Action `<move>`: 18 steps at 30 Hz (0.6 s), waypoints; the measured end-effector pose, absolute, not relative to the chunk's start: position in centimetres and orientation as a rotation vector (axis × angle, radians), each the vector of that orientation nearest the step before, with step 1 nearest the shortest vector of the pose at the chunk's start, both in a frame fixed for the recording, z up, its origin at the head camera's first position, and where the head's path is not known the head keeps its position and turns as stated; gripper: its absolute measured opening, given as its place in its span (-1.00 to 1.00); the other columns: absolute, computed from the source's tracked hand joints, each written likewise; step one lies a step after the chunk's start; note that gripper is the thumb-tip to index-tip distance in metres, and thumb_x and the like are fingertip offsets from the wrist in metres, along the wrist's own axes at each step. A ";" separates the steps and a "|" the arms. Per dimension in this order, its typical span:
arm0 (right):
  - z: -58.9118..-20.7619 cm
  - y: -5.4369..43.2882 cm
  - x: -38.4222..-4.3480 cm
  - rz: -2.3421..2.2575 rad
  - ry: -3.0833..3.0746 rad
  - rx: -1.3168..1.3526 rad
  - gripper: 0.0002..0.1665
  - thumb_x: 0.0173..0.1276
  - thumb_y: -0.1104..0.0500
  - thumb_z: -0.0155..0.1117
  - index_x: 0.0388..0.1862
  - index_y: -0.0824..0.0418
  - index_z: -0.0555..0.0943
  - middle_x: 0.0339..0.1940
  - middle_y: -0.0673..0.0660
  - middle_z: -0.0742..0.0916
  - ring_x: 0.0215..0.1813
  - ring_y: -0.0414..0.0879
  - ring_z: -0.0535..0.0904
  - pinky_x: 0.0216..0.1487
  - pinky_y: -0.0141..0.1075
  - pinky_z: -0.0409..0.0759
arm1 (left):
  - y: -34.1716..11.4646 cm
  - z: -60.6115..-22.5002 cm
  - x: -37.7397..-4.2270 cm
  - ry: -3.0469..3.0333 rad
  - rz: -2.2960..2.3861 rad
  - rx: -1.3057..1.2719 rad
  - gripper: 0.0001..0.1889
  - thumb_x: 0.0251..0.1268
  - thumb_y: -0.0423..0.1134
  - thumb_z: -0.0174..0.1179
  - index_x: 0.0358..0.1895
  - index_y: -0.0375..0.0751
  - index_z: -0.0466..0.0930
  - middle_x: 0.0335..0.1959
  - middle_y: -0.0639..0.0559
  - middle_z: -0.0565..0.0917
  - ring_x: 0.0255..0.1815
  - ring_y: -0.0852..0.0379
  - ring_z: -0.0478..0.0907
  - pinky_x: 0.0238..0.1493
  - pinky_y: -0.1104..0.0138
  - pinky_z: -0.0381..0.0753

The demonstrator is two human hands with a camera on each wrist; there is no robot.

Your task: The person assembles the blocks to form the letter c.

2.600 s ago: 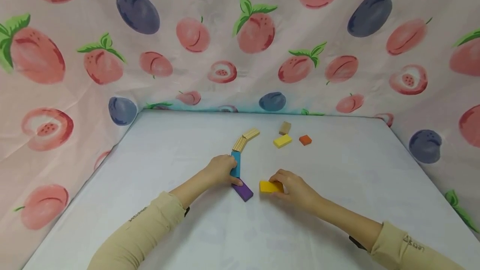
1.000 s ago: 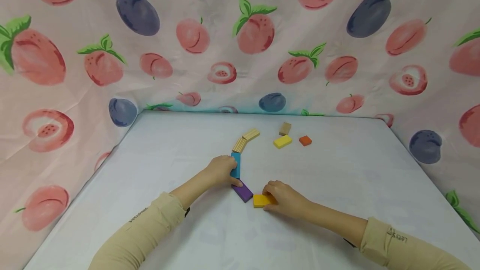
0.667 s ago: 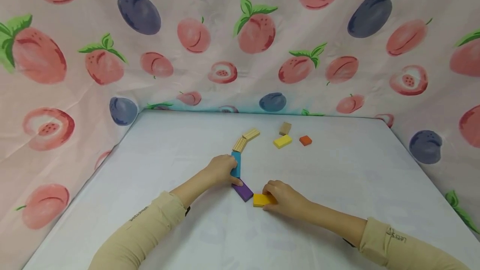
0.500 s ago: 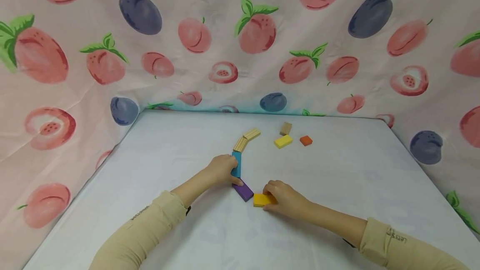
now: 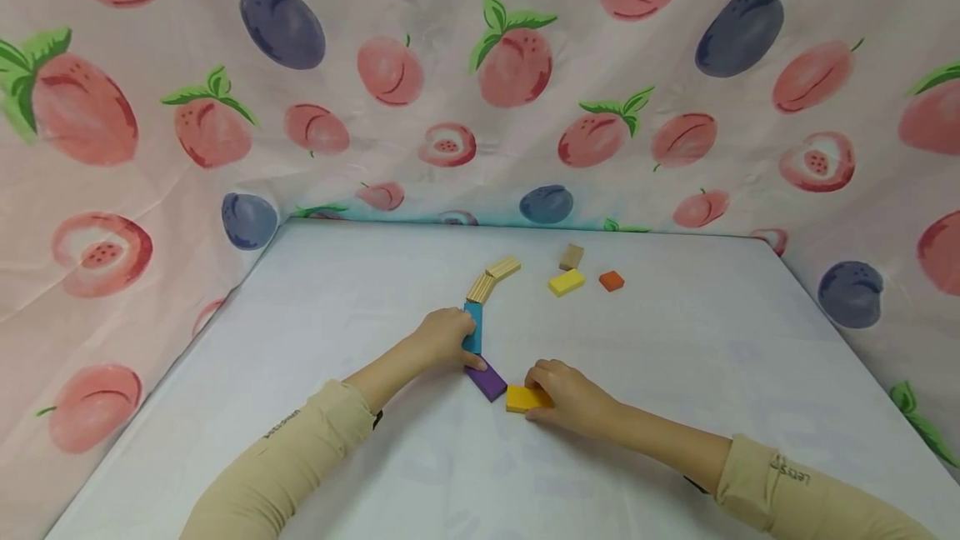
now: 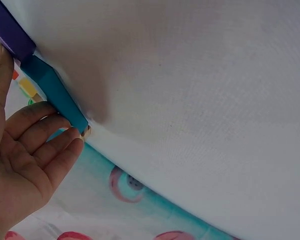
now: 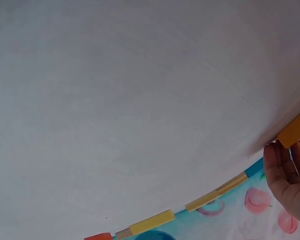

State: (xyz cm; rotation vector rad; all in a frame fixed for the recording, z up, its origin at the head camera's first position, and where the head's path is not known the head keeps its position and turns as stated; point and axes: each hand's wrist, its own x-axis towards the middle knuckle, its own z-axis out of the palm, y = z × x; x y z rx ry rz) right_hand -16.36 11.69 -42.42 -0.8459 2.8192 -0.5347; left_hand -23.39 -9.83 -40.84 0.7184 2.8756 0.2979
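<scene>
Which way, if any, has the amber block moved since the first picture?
Yes: the amber block went left and down in the head view, judged against the unmoved purple block; their gap has all but closed.

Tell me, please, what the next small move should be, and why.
The right hand should probably let go of the amber block: its fingers grip one end, while the other end appears to meet a corner of the purple block, seemingly in place to extend the curve from the blue block.
</scene>
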 end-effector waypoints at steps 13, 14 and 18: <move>-42.6 11.6 -16.4 -0.502 2.821 -0.825 -0.65 0.04 0.14 0.50 -0.24 0.20 0.58 -0.31 0.00 0.59 -0.26 -0.17 0.41 -0.14 -0.33 0.57 | -9.8 -41.0 -23.6 2.869 0.305 0.699 -0.50 -0.11 0.16 0.41 -0.64 -0.15 0.40 -0.65 0.11 0.28 -0.52 0.21 0.24 -0.50 0.45 0.17; -42.6 11.6 -16.4 -0.501 2.820 -0.829 -0.65 0.04 0.14 0.50 -0.24 0.20 0.58 -0.31 0.00 0.60 -0.26 -0.17 0.41 -0.13 -0.33 0.57 | -9.8 -41.1 -23.6 2.869 0.306 0.699 -0.50 -0.11 0.16 0.41 -0.64 -0.15 0.40 -0.65 0.11 0.28 -0.52 0.21 0.24 -0.50 0.45 0.17; -42.5 11.7 -16.3 -0.498 2.815 -0.845 -0.64 0.05 0.13 0.50 -0.22 0.21 0.58 -0.29 0.00 0.60 -0.24 -0.17 0.42 -0.12 -0.32 0.57 | -9.8 -41.2 -23.6 2.867 0.311 0.692 -0.50 -0.10 0.16 0.40 -0.64 -0.15 0.39 -0.65 0.11 0.29 -0.52 0.21 0.24 -0.50 0.44 0.17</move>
